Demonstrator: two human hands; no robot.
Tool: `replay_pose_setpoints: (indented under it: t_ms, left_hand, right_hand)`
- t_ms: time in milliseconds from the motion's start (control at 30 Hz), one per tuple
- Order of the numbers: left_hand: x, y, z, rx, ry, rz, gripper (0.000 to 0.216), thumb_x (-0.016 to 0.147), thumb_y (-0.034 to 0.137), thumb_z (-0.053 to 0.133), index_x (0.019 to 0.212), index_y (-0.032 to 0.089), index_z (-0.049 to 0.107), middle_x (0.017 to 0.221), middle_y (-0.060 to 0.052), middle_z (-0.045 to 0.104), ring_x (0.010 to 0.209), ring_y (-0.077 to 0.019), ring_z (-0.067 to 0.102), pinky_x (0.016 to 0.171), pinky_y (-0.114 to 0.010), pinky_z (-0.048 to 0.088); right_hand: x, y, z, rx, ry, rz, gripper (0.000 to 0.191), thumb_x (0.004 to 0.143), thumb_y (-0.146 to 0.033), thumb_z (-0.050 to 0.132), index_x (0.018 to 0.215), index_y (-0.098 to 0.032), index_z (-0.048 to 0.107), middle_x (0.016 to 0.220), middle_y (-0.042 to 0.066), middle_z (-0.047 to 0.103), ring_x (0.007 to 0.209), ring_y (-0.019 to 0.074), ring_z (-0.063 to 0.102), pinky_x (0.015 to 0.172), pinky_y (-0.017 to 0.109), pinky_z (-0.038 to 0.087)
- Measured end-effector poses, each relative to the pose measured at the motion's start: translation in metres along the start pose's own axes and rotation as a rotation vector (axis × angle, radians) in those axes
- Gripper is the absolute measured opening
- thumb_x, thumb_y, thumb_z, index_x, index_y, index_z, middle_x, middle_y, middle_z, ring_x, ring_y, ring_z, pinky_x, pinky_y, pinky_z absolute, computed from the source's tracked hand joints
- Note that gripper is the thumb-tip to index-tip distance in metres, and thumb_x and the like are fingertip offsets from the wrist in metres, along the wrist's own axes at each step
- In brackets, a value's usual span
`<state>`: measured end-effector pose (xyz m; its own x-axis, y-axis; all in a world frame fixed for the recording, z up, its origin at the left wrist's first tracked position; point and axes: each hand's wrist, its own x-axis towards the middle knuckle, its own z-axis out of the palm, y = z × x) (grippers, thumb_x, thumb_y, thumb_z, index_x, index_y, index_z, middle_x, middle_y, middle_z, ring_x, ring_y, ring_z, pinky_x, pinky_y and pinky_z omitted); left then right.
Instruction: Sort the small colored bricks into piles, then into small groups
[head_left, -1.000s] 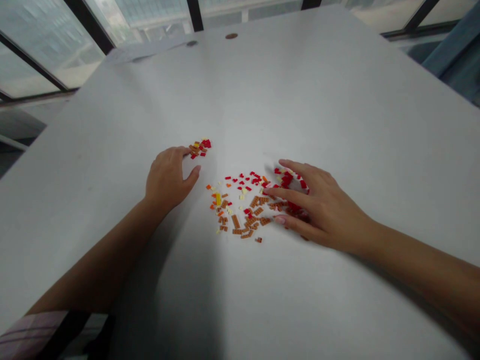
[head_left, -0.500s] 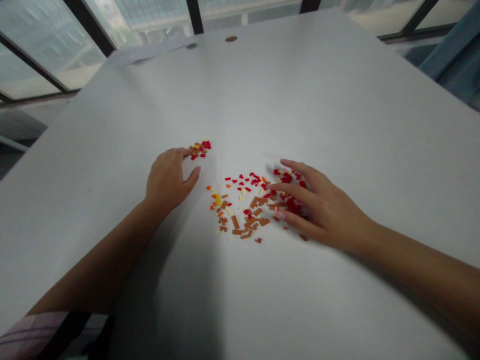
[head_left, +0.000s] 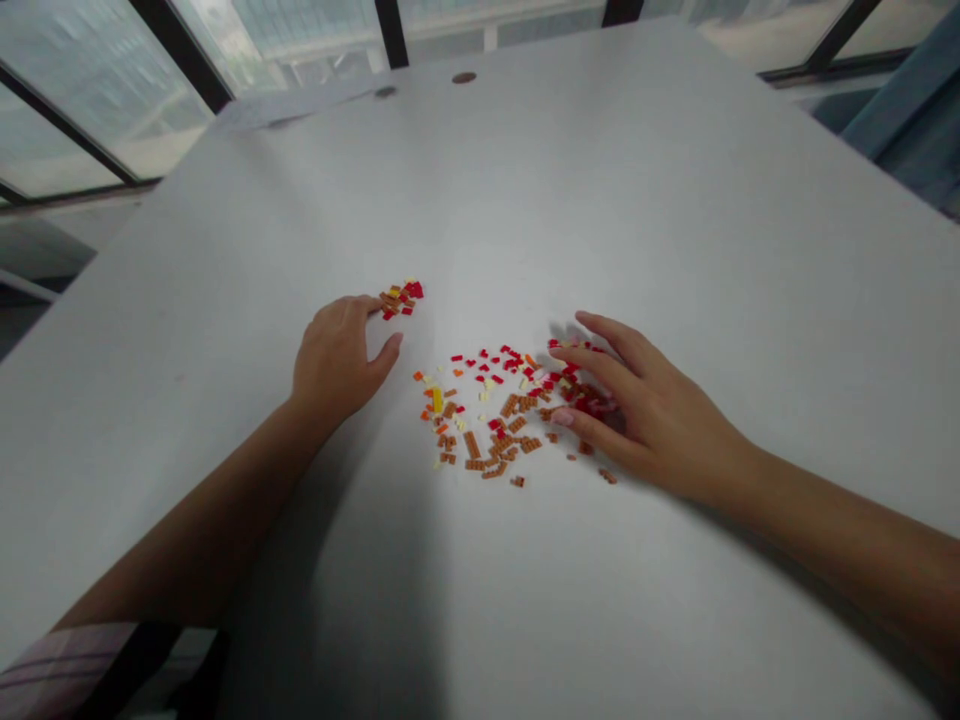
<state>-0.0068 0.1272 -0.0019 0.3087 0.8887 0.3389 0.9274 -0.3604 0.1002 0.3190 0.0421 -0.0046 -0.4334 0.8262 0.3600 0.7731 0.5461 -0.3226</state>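
Many tiny red, brown, orange and cream bricks point(head_left: 495, 410) lie scattered on the grey table point(head_left: 570, 180) between my hands. My right hand point(head_left: 645, 410) rests at the right edge of this scatter, fingers stretched out and spread over some red bricks point(head_left: 581, 390), fingertips touching them. My left hand point(head_left: 334, 355) lies loosely curled on the table left of the scatter, thumb out. Its fingertips touch a small separate heap of red, brown and yellow bricks point(head_left: 400, 295). Neither hand visibly grips a brick.
Two round grommets point(head_left: 463, 77) sit near the table's far edge. Windows with dark frames point(head_left: 390, 30) run behind it. A blue fabric shape point(head_left: 911, 110) stands beyond the right edge. A plaid sleeve point(head_left: 67, 670) shows at the lower left.
My right hand has slid a little to the right and drawn its fingers in, leaving a few brown bricks uncovered near its thumb. The left hand stays put.
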Motion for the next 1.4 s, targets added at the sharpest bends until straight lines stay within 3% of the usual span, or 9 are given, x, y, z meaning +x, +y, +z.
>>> replay_pose_setpoints:
  t_ms: [367, 633, 767, 900, 1133, 1333, 1400]
  left_hand:
    - [0.000, 0.000, 0.000, -0.014, -0.006, -0.010, 0.036, 0.091, 0.038, 0.052, 0.121, 0.019, 0.055, 0.124, -0.014, 0.064, 0.117, -0.0323, 0.058, 0.106, -0.049, 0.043]
    - [0.000, 0.000, -0.001, -0.025, -0.010, -0.010, 0.038, 0.091, 0.038, 0.051, 0.121, 0.016, 0.056, 0.125, -0.017, 0.063, 0.119, -0.0336, 0.057, 0.107, -0.050, 0.043]
    - [0.000, -0.001, 0.001, -0.019, -0.002, -0.003, 0.036, 0.091, 0.039, 0.051, 0.121, 0.018, 0.056, 0.124, -0.015, 0.064, 0.117, -0.0328, 0.058, 0.106, -0.049, 0.043]
    - [0.000, -0.002, 0.001, -0.003, 0.010, 0.000, 0.036, 0.091, 0.039, 0.052, 0.120, 0.019, 0.056, 0.122, -0.014, 0.065, 0.116, -0.0316, 0.058, 0.105, -0.047, 0.044]
    - [0.000, -0.002, 0.000, -0.018, -0.009, 0.000, 0.037, 0.091, 0.038, 0.052, 0.122, 0.018, 0.055, 0.124, -0.015, 0.064, 0.118, -0.0326, 0.058, 0.106, -0.049, 0.043]
    - [-0.001, -0.002, 0.001, -0.011, 0.002, 0.002, 0.036, 0.091, 0.039, 0.051, 0.121, 0.019, 0.056, 0.125, -0.015, 0.064, 0.118, -0.0324, 0.058, 0.106, -0.049, 0.044]
    - [-0.001, -0.002, 0.001, -0.010, 0.004, 0.004, 0.036, 0.091, 0.039, 0.051, 0.121, 0.020, 0.055, 0.123, -0.014, 0.064, 0.117, -0.0319, 0.058, 0.105, -0.048, 0.044]
  right_hand:
    - [0.001, 0.000, -0.003, 0.005, 0.026, -0.019, 0.036, 0.097, -0.037, 0.050, 0.127, -0.021, 0.060, 0.147, 0.021, 0.047, 0.133, 0.0351, 0.052, 0.102, 0.057, 0.050]
    - [0.002, -0.001, -0.002, -0.038, 0.020, -0.029, 0.036, 0.098, -0.036, 0.046, 0.121, -0.015, 0.064, 0.146, 0.024, 0.048, 0.132, 0.0362, 0.052, 0.100, 0.057, 0.051]
    - [0.001, 0.000, 0.002, -0.039, 0.045, 0.052, 0.040, 0.098, -0.035, 0.044, 0.133, -0.018, 0.055, 0.149, 0.022, 0.047, 0.132, 0.0335, 0.053, 0.102, 0.055, 0.051]
    - [-0.001, 0.002, 0.005, -0.039, 0.105, 0.132, 0.043, 0.098, -0.034, 0.042, 0.141, -0.028, 0.048, 0.151, 0.014, 0.046, 0.136, 0.0324, 0.050, 0.106, 0.056, 0.049]
    - [-0.003, 0.004, -0.003, -0.066, 0.127, 0.112, 0.030, 0.097, -0.029, 0.042, 0.119, -0.026, 0.063, 0.146, 0.013, 0.053, 0.129, 0.0342, 0.056, 0.099, 0.058, 0.054]
    - [0.000, 0.013, -0.009, -0.194, 0.168, 0.096, 0.028, 0.098, -0.028, 0.039, 0.113, -0.031, 0.062, 0.139, 0.010, 0.058, 0.130, 0.0349, 0.055, 0.110, 0.072, 0.036]
    - [0.001, 0.017, -0.008, -0.227, 0.178, 0.122, 0.025, 0.098, -0.027, 0.040, 0.108, -0.030, 0.062, 0.136, 0.012, 0.060, 0.129, 0.0352, 0.056, 0.110, 0.072, 0.035]
